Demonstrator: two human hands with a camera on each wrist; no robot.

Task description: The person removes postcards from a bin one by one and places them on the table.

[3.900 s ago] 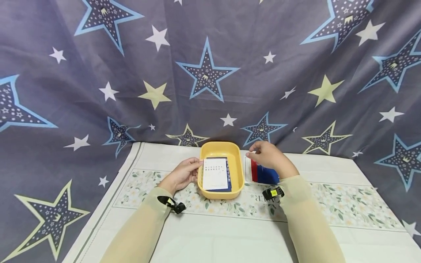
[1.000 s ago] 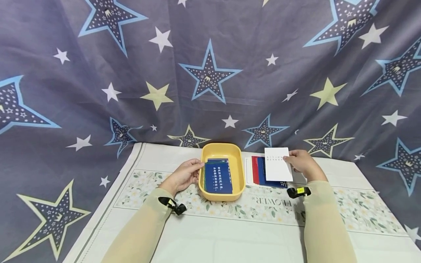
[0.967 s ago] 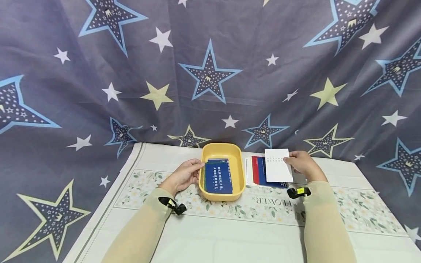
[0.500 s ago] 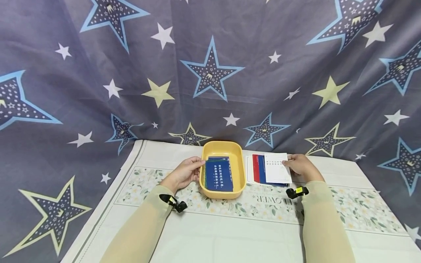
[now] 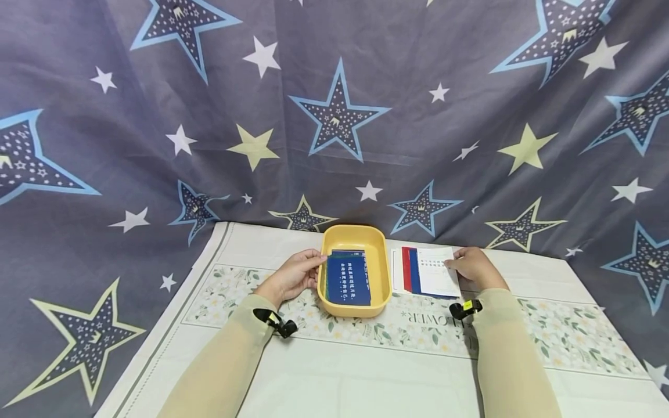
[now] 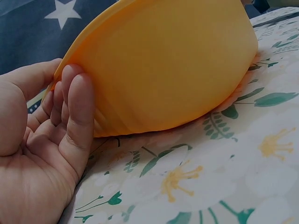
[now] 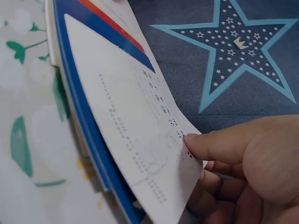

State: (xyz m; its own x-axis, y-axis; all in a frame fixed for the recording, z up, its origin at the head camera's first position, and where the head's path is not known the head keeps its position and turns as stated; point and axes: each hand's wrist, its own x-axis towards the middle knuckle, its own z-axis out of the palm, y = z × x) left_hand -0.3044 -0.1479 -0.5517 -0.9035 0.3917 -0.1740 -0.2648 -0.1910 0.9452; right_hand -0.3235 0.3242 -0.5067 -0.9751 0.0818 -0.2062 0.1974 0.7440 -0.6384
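My left hand (image 5: 295,275) grips the left rim of a yellow basket (image 5: 386,273), thumb over the edge; the left wrist view shows its fingers against the basket's outer wall (image 6: 163,70). Inside lie blue cards (image 5: 349,281) with white writing. Right of the basket, my right hand (image 5: 477,267) pinches the right edge of a white card (image 5: 438,276) with printed lines. That card lies over a fanned pile with a blue card (image 5: 415,270), a red strip (image 5: 406,269) and a white card at its left. In the right wrist view the thumb presses on the white card (image 7: 126,116).
A white tablecloth (image 5: 334,371) with a floral band (image 5: 564,331) covers the table. Behind it hangs a dark curtain (image 5: 292,35) with stars. Each wrist bears a black strap with a small camera.
The white card in my right hand has come down onto the pile and shifted slightly right. Earlier, a white card lay on top in the basket; blue ones show there now. My left hand stays.
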